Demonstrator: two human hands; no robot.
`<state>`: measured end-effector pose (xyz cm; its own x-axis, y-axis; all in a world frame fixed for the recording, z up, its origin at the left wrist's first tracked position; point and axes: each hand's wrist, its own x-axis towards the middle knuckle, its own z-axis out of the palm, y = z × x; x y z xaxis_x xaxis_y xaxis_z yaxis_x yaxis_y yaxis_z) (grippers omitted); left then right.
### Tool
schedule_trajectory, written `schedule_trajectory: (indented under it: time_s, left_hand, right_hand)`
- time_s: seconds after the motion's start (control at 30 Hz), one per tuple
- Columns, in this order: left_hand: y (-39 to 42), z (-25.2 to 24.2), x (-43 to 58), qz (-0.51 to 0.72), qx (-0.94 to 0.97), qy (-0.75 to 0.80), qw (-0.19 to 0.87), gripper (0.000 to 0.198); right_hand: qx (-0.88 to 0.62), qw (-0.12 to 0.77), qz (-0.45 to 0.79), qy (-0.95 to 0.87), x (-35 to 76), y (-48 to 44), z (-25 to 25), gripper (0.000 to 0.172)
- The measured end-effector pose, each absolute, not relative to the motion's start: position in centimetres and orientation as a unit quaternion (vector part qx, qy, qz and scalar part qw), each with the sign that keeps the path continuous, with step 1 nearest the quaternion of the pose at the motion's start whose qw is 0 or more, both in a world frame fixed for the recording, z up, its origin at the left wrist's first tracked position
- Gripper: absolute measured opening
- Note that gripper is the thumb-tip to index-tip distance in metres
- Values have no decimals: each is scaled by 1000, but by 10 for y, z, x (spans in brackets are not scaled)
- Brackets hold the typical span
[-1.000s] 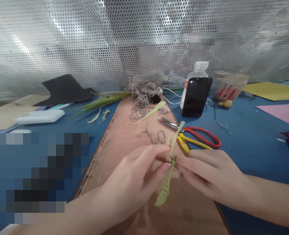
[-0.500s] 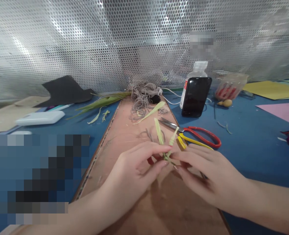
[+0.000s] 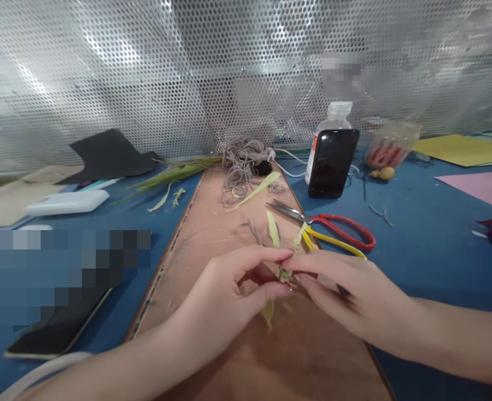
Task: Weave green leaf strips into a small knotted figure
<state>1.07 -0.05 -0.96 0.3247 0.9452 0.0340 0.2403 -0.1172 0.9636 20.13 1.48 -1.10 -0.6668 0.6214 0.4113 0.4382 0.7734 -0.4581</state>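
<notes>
Over the brown board, my left hand pinches a small piece of pale green leaf strips between thumb and index finger. My right hand meets it from the other side, thumb and index finger closed on the same strips. Two strip ends point up and away from the fingers, and another hangs below my left thumb. Where the strips cross is partly hidden by the fingertips. Just beyond my right hand lie scissors with one red and one yellow handle.
Grey cord lies tangled at the board's far end, beside a loose leaf strip. A black phone leans on a clear bottle. Long green leaves and a white case are left; coloured paper is far right.
My right hand has moved left, its fingers now closer to my left fingertips. A strip end now shows below my left thumb, and the upright ends sit slightly lower.
</notes>
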Motion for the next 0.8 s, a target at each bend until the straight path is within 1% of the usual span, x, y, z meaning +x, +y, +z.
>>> schedule_trajectory:
  time_s: [0.1, 0.23, 0.33, 0.47, 0.57, 0.67, 0.8]
  left_hand:
    - [0, -9, 11, 363, 647, 450, 498, 31]
    - [0, -8, 12, 343, 652, 444, 510, 27]
    - [0, -8, 12, 345, 647, 442, 516, 25]
    - [0, -10, 12, 368, 618, 444, 535, 25]
    - [0, -13, 13, 380, 589, 430, 570, 24]
    - [1, -14, 15, 391, 577, 420, 582, 22]
    - [3, -14, 18, 395, 568, 424, 585, 24]
  right_hand:
    - [-303, 289, 213, -883, 200, 14, -14, 27]
    - [-299, 297, 292, -858, 198, 11, -16, 26]
    - [-309, 297, 327, -842, 197, 10, -15, 25]
    - [-311, 306, 339, -834, 197, 9, -15, 25]
    - [-316, 311, 341, -829, 197, 8, -17, 28]
    - [-326, 317, 342, -822, 195, 9, -19, 30]
    - [-333, 306, 302, -839, 193, 8, -19, 43]
